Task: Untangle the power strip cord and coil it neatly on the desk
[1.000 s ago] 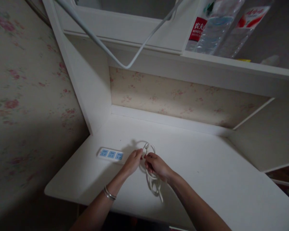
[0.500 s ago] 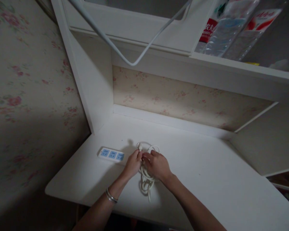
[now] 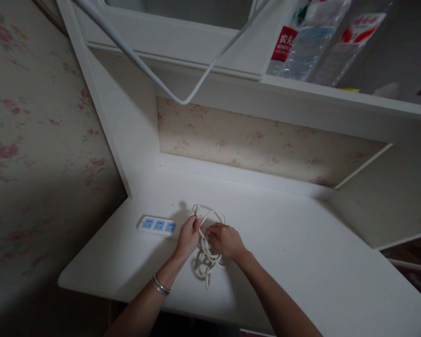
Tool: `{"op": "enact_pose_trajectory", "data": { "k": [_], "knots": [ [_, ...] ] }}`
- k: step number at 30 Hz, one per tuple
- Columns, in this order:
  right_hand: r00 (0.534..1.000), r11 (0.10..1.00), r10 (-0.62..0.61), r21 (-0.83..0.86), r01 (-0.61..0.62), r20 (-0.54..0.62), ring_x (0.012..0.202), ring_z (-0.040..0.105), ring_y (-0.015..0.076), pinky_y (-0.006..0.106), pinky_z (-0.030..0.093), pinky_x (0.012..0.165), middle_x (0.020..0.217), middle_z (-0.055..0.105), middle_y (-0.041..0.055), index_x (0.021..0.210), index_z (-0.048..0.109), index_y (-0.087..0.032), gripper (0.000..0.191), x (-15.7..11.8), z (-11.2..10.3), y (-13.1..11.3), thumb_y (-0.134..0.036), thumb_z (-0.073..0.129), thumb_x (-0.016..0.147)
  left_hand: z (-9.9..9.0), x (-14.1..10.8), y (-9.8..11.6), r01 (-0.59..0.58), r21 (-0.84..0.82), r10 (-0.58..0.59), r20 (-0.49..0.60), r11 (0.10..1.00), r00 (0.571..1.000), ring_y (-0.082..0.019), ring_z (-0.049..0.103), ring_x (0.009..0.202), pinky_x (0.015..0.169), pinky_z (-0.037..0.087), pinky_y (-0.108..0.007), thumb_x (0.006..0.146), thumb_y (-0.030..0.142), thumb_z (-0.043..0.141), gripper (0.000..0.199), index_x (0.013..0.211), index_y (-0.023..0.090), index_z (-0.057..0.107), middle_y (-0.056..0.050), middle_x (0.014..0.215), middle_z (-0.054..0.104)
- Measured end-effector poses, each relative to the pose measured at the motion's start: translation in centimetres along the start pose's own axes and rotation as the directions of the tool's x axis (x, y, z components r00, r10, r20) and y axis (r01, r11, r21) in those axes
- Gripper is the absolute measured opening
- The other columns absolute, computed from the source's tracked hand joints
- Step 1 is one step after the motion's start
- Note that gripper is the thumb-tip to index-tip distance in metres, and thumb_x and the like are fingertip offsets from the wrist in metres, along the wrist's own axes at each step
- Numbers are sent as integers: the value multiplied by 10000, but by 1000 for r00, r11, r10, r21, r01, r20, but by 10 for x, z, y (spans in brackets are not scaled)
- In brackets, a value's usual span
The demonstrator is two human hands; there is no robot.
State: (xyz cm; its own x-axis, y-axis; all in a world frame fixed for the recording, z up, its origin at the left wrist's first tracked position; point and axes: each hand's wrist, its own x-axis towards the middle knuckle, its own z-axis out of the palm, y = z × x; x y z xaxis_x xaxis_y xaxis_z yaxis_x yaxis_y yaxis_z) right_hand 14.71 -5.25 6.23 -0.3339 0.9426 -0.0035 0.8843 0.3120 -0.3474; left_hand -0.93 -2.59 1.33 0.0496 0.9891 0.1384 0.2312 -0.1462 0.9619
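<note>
A white power strip [image 3: 157, 225] with blue socket faces lies on the desk, left of my hands. Its off-white cord [image 3: 206, 258] is bunched in loops between and below them. My left hand [image 3: 188, 238], with metal bangles at the wrist, is closed around the cord close to what looks like the plug [image 3: 197, 210]. Curled fingers of my right hand [image 3: 226, 240] pinch the cord at the right side of the bundle; the fingertips are partly hidden. One loop arches above both hands.
The white desk [image 3: 284, 276] has a rounded left corner and a back ledge. Overhead, a pale bent rod [image 3: 184, 100] crosses the view below a cabinet. Plastic bottles [image 3: 310, 47] stand on the upper right shelf. Flowered wallpaper [image 3: 38, 140] covers the left wall.
My hands have moved slightly apart, and a larger cord loop now arches between them. The view has shifted a little, so the scene sits farther left.
</note>
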Motion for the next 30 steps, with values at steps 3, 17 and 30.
{"op": "enact_pose_trajectory", "data": {
  "k": [3, 17, 30],
  "knots": [
    [999, 994, 39, 99, -39, 7, 933, 645, 182, 258, 437, 810, 1034, 694, 34, 1002, 687, -245, 290, 1, 8, 2, -290, 407, 943, 2, -1, 0, 2, -30, -2, 17, 1000, 1000, -175, 626, 762, 691, 490, -266, 887, 428, 412, 294, 840, 176, 556, -32, 791, 633],
    [937, 974, -107, 154, 166, -333, 1259, 446, 201, 390, 364, 1067, 1333, 527, 107, 1297, 502, -180, 397, 12, 10, 16, -129, 373, 924, 2, -7, 12, 22, 105, -27, 53, 994, 998, -191, 615, 719, 705, 458, -306, 939, 411, 309, 402, 912, 156, 618, -66, 787, 658],
    [939, 925, -343, 163, 343, -32, 897, 624, 169, 251, 446, 811, 1000, 677, 42, 1062, 656, -224, 241, 10, -35, 19, -368, 548, 902, 0, -20, 11, -174, 276, 132, 164, 945, 978, -165, 598, 759, 696, 411, -249, 961, 441, 309, 439, 798, 177, 620, -52, 790, 656]
  ]
}}
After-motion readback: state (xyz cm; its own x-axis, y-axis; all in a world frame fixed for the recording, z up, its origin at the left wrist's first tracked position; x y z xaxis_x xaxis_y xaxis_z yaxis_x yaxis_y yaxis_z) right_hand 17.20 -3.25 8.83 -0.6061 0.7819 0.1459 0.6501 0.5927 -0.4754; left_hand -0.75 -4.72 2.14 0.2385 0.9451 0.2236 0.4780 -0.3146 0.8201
